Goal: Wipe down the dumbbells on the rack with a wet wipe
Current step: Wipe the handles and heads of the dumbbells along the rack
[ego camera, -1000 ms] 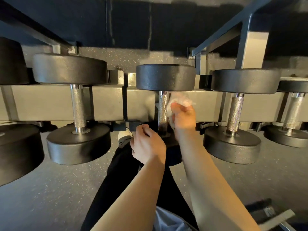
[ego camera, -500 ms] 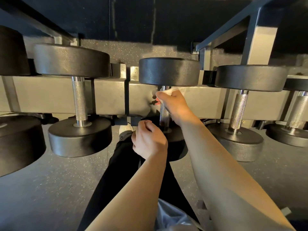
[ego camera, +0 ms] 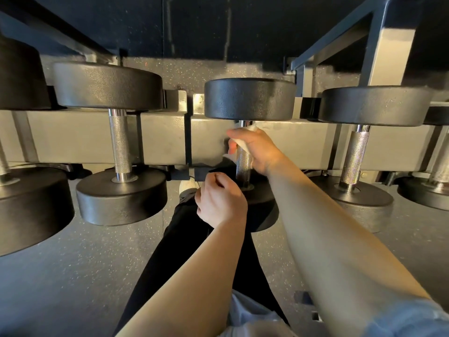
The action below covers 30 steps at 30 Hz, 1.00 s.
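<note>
The middle dumbbell (ego camera: 250, 99) lies across the grey rack (ego camera: 165, 137) with one black head toward the wall and the other head toward the person, its knurled metal handle (ego camera: 243, 164) running between them. The right hand (ego camera: 258, 149) is wrapped around the upper part of that handle, just below the far head, with a white wet wipe (ego camera: 243, 143) pressed between palm and metal; bits of the wipe show above the thumb and under the fingers. The left hand (ego camera: 220, 201) sits lower, just beside the near head of the same dumbbell, its fingers curled into a loose fist; whether it holds or touches anything cannot be told, since the fingers hide the palm. To the left, well apart from the hands, a second dumbbell (ego camera: 114, 142) rests on the rack in the same way, and past it the edge of a larger one (ego camera: 24, 198) shows at the frame's border. To the right another dumbbell (ego camera: 364, 152) rests on the rack, with one more (ego camera: 435, 171) partly cut off at the edge. Below the hands a leg in black trousers (ego camera: 184, 251) reaches down to a pale shoe (ego camera: 187, 186) on the speckled dark floor (ego camera: 73, 276). Dark frame bars (ego camera: 332, 47) of the rack rise at the upper right.
</note>
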Each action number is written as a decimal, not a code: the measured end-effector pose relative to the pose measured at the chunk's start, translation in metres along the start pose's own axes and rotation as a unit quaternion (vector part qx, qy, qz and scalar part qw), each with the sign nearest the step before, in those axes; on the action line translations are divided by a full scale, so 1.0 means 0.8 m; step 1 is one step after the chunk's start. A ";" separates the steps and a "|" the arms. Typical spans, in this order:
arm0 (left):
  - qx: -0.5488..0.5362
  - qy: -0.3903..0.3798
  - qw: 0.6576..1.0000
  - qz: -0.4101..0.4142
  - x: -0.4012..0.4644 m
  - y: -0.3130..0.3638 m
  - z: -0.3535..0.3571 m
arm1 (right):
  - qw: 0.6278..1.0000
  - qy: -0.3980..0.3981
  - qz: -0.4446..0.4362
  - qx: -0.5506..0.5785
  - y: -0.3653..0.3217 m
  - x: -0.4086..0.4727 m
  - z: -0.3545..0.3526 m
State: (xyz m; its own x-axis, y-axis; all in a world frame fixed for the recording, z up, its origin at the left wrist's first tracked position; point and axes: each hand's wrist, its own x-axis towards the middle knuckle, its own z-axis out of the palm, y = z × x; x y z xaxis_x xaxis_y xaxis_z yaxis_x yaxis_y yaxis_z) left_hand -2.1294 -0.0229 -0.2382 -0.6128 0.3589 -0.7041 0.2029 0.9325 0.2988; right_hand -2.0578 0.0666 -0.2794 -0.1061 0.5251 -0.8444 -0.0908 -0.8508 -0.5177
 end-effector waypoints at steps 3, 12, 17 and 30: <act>0.003 -0.003 1.000 -0.007 -0.001 0.001 -0.002 | 0.990 0.072 -0.051 -0.108 0.015 -0.013 0.005; 0.006 -0.010 1.000 -0.011 -0.002 0.002 -0.004 | 0.894 -0.049 0.030 -0.444 0.030 -0.070 -0.031; 0.009 -0.001 1.000 -0.009 -0.001 0.003 -0.002 | 0.985 0.052 -0.002 -0.164 -0.019 -0.044 -0.014; 0.007 0.008 1.000 0.004 0.000 -0.001 0.000 | 0.883 0.015 0.060 -0.464 0.030 -0.065 -0.055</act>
State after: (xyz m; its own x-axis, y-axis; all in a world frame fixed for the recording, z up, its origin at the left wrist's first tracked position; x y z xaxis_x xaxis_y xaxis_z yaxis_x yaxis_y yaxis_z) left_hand -2.1301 -0.0239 -0.2385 -0.6224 0.3662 -0.6917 0.2189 0.9300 0.2954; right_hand -2.0110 0.0181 -0.2542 -0.0312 0.4408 -0.8971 0.7724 -0.5591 -0.3015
